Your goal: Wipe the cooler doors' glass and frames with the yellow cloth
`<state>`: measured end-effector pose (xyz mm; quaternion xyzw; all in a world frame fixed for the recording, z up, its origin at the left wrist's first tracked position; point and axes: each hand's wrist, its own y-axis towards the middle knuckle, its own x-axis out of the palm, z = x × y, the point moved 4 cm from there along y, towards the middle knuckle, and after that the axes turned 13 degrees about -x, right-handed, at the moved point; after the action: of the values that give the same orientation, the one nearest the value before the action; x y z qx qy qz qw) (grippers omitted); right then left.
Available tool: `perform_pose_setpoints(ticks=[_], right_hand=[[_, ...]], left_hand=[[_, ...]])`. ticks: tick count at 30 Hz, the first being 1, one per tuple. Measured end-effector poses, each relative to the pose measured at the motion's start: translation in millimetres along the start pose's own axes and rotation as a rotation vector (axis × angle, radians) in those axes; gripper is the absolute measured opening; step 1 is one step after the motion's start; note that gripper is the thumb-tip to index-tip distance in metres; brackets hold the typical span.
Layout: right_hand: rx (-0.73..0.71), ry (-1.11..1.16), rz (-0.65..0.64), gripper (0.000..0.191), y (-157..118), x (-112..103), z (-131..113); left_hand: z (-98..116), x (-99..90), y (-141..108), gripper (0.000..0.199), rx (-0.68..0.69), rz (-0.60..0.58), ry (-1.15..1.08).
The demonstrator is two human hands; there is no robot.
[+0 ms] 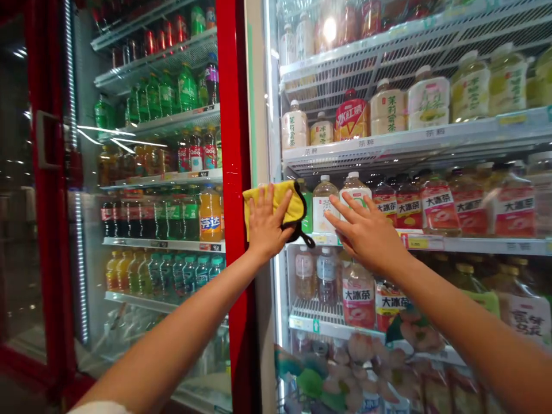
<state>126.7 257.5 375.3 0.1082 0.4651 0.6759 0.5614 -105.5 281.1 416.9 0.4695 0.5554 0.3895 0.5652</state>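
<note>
My left hand (pixel 268 223) lies flat with its fingers spread over a yellow cleaning cloth (pixel 282 198) with black edging and a hanging loop. It presses the cloth against the pale door frame (pixel 259 138) of the right-hand drinks fridge. To the right, my right hand (pixel 366 233) is stretched out, fingers apart and nothing in it, at the glass door in front of the middle shelves. From this angle I cannot tell whether its palm touches the glass. Behind that hand, bottles of tea (pixel 325 198) stand inside the fridge.
A red-framed fridge (pixel 235 115) holding rows of soda bottles stands on the left, with a white door handle (pixel 45 141). Shelves of large drink bottles (pixel 440 204) fill the right fridge. Blurred flower shapes (pixel 340 379) show low on its glass.
</note>
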Motion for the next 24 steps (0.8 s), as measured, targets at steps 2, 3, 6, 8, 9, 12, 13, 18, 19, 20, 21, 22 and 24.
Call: perform_pose_setpoints(ticks=[2, 3, 6, 8, 9, 12, 13, 18, 19, 20, 21, 22, 24], right_hand=[[0.015, 0.011, 0.028, 0.044, 2.3, -4.3, -1.6], [0.023, 0.023, 0.044, 0.043, 3.1, -5.5, -1.5], [0.007, 0.062, 0.082, 0.043, 1.8, -4.3, 1.3], [-0.03, 0.085, 0.093, 0.045, -2.2, -0.9, 4.1], [-0.046, 0.099, 0.092, 0.047, -4.6, 0.7, 5.6], [-0.071, 0.151, 0.06, 0.056, -10.4, 3.6, 8.2], [-0.073, 0.164, 0.048, 0.057, -11.3, 3.4, 7.9], [-0.077, 0.167, 0.039, 0.052, -11.9, -2.9, 0.4], [-0.069, 0.173, 0.023, 0.052, -12.4, -3.9, -0.1], [-0.064, 0.184, -0.008, 0.052, -13.1, -4.6, -0.1], [-0.063, 0.198, -0.04, 0.052, -14.0, -5.6, 0.3], [-0.066, 0.216, -0.073, 0.053, -14.8, -7.0, 1.0], [-0.078, 0.254, -0.124, 0.055, -15.8, -10.9, 2.1]], left_hand=[[-7.6, -5.1, 26.1, 0.082, -0.163, 0.103, -0.067], [-8.0, -6.0, 37.3, 0.082, -0.203, 0.135, -0.09], [-3.2, -5.9, 46.2, 0.081, -0.146, 0.113, -0.071], [-3.7, -7.8, 32.4, 0.084, -0.016, 0.037, -0.022], [-5.8, -9.4, 23.9, 0.085, 0.065, -0.012, -0.004], [-15.9, -15.8, 14.9, 0.087, 0.154, -0.085, 0.019], [-17.6, -17.9, 19.5, 0.087, 0.113, -0.076, 0.018], [-7.4, -20.6, 41.6, 0.093, -0.189, -0.005, 0.011], [-5.9, -19.2, 39.1, 0.094, -0.156, -0.045, 0.017], [-5.5, -16.8, 34.7, 0.091, -0.064, -0.132, 0.018], [-7.1, -14.3, 29.0, 0.084, 0.052, -0.247, 0.009], [-10.7, -12.8, 23.7, 0.074, 0.165, -0.363, -0.013], [-21.7, -12.7, 22.0, 0.059, 0.266, -0.503, -0.042]])
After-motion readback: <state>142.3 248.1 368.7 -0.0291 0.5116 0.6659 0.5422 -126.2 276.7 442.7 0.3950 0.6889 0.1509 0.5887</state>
